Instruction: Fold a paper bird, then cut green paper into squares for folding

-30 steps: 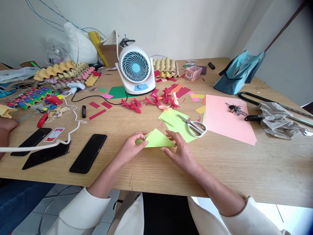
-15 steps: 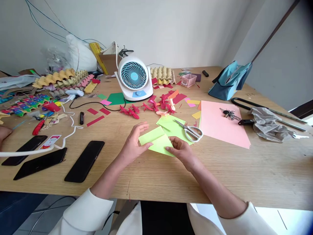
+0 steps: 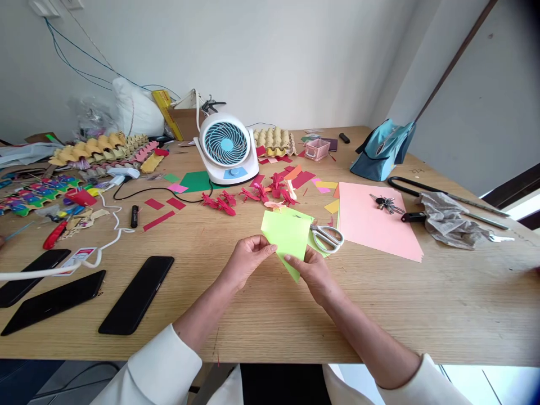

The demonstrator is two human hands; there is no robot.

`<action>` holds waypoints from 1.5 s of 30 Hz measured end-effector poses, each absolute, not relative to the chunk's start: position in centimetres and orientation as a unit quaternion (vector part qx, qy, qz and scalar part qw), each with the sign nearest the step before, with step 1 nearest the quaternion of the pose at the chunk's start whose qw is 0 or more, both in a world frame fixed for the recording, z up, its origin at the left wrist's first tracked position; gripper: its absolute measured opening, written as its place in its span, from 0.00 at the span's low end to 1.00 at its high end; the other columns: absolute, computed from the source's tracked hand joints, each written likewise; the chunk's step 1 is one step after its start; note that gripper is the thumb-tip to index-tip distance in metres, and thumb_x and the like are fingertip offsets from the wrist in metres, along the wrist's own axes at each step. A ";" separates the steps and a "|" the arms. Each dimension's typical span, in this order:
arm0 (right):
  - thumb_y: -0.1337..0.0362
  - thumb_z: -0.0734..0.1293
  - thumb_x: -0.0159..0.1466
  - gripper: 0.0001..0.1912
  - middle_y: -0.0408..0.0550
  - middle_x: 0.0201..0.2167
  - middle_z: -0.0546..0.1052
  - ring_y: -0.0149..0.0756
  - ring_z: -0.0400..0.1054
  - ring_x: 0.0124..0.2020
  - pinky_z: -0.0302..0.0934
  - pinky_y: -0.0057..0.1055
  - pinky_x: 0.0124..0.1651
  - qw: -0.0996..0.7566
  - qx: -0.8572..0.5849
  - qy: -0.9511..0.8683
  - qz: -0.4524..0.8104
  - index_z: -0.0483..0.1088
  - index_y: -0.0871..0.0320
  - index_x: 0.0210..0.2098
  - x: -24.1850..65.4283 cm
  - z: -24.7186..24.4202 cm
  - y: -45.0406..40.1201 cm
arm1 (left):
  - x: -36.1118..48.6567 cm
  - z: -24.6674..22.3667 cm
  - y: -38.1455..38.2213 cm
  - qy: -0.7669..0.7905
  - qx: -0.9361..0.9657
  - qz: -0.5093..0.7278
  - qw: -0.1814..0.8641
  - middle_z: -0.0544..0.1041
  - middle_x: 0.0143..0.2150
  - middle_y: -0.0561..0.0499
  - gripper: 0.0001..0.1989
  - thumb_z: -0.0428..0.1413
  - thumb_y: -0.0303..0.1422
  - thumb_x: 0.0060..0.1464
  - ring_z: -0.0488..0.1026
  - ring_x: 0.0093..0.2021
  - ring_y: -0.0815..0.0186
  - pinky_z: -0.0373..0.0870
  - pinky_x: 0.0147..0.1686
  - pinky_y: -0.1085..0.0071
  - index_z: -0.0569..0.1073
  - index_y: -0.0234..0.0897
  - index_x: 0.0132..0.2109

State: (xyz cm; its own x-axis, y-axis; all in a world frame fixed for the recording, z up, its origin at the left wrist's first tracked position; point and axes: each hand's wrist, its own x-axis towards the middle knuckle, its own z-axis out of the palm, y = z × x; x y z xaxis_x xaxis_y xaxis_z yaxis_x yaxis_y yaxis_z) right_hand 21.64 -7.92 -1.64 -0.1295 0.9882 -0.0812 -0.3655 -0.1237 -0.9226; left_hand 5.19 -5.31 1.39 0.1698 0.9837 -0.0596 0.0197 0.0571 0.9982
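Both hands grip one piece of light green paper (image 3: 288,233), tilted up above the table. My left hand (image 3: 252,257) pinches its left edge between thumb and fingers. On the lower right edge my right hand (image 3: 315,271) is closed, its thumb on the front and its fingers hidden behind. Just beyond the sheet lie white-handled scissors (image 3: 328,239), partly on more green paper, their blades mostly hidden by the held sheet. Red folded paper shapes (image 3: 261,192) lie behind it in a loose row.
A white fan (image 3: 228,149) stands at the back. Pink sheets (image 3: 375,225) with keys (image 3: 386,205) on them lie to the right, near a blue bag (image 3: 383,151). Several phones, one a black phone (image 3: 137,295), lie at left. Egg cartons (image 3: 101,149) are stacked behind.
The green paper has been turned, and its folded strip no longer shows. My left hand has gone from spread fingers to a pinch on its edge. The view has shifted slightly.
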 end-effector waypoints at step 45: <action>0.56 0.74 0.51 0.12 0.42 0.20 0.74 0.31 0.63 0.23 0.56 0.28 0.29 0.509 -0.483 -0.437 0.562 0.72 0.58 0.24 20.7 -3.9 -6.9 | 6.6 -2.5 -3.7 0.378 0.521 0.532 0.550 0.79 0.35 0.50 0.10 0.61 0.39 0.54 0.72 0.34 0.67 0.71 0.38 0.70 0.80 0.38 0.40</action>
